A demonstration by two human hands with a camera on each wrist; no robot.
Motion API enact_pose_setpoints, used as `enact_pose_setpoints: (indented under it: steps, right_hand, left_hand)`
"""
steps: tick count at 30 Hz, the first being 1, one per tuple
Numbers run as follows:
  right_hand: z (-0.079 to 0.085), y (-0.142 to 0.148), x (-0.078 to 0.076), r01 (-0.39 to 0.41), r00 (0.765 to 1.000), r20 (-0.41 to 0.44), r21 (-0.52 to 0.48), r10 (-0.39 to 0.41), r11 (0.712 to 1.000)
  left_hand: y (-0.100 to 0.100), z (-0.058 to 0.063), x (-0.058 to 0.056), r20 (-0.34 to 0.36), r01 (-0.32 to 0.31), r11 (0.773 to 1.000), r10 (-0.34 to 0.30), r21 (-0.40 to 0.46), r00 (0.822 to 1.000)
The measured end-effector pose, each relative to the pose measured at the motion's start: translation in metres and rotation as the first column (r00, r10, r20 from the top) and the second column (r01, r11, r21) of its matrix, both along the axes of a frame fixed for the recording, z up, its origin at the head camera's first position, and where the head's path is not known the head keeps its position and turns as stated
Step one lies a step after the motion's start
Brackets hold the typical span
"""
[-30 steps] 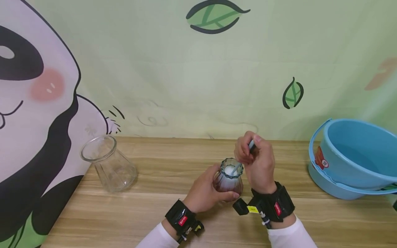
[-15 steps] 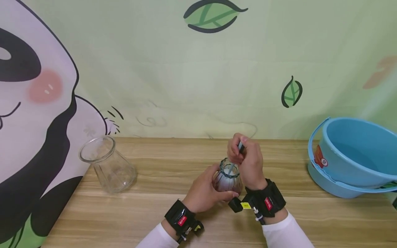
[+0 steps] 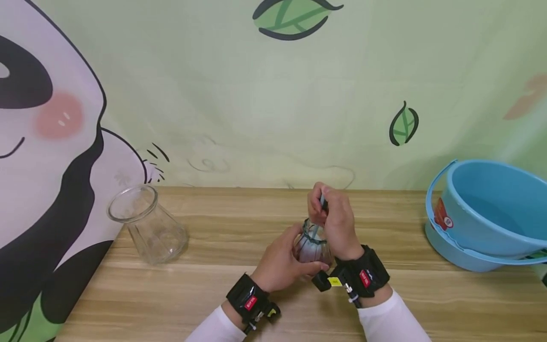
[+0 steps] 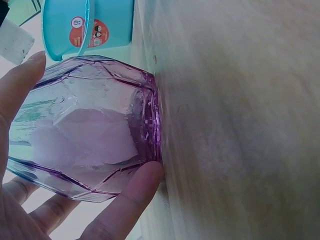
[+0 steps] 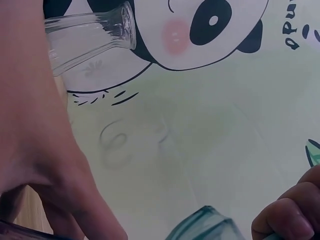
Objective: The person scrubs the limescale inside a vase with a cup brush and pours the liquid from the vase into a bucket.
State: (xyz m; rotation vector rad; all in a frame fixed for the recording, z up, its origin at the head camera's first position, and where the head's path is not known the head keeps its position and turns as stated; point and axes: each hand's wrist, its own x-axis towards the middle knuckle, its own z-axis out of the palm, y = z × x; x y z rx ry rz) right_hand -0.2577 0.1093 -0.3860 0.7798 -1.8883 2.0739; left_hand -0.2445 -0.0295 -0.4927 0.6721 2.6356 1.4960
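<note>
My left hand (image 3: 278, 263) grips a small ribbed glass vase (image 3: 308, 254) around its side, low over the table. Its scalloped rim is teal and its base purple, as the left wrist view shows. Inside the glass sits a pale, sponge-like head (image 4: 85, 140). My right hand (image 3: 335, 221) is curled around the blue-and-black handle of a bottle brush (image 3: 315, 231), whose shaft runs down through the vase mouth. The right wrist view catches only the teal rim (image 5: 207, 227) and some curled right fingers (image 5: 287, 220) at its bottom edge.
A clear glass jar (image 3: 158, 237) with a wide mouth stands on the left of the wooden table (image 3: 205, 313). To the right are blue buckets (image 3: 474, 209), one inside the other, with a handle. A cloth backdrop (image 3: 256, 118) with a panda and leaves hangs behind.
My right hand has moved left and closer over the vase mouth, and the brush shaft stands more upright. My left hand keeps its grip on the vase in about the same place.
</note>
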Motion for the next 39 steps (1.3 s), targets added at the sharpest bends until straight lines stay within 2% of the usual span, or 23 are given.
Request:
enact_pose_setpoints:
  steps: [5, 11, 16, 22, 28, 34, 39]
  right_hand:
    - [0.001, 0.004, -0.002, -0.024, 1.0, 0.01, 0.013, 0.024, 1.0]
    - [0.003, 0.007, -0.003, -0.063, 0.997, 0.038, -0.021, 0.064, 0.998]
    - [0.004, 0.006, -0.002, -0.09, 0.995, 0.042, -0.023, 0.091, 0.996]
    - [0.006, 0.006, 0.002, -0.068, 0.998, -0.013, -0.022, 0.068, 0.997]
    - [0.016, 0.007, 0.011, -0.027, 0.995, -0.094, -0.005, 0.026, 1.0]
    - [0.029, 0.007, 0.016, -0.045, 0.994, -0.102, -0.001, 0.045, 0.999]
    - [0.033, 0.007, 0.016, -0.048, 0.993, -0.101, 0.053, 0.053, 0.997]
  left_hand:
    - [0.0, 0.0, 0.0, -0.002, -0.001, 1.0, 0.001, -0.009, 1.0]
    - [-0.001, 0.001, 0.0, -0.009, -0.014, 0.999, 0.014, -0.039, 1.0]
    - [-0.002, 0.001, 0.0, -0.006, -0.012, 0.999, 0.012, -0.03, 1.0]
    - [-0.002, 0.0, 0.0, -0.022, -0.005, 1.0, 0.005, -0.018, 1.0]
    - [0.001, 0.003, -0.001, -0.026, 0.004, 1.0, -0.004, -0.001, 1.0]
    - [0.001, 0.002, -0.001, -0.014, -0.005, 1.0, 0.005, -0.007, 1.0]
    - [-0.001, 0.0, -0.001, -0.005, -0.009, 1.0, 0.008, -0.007, 1.0]
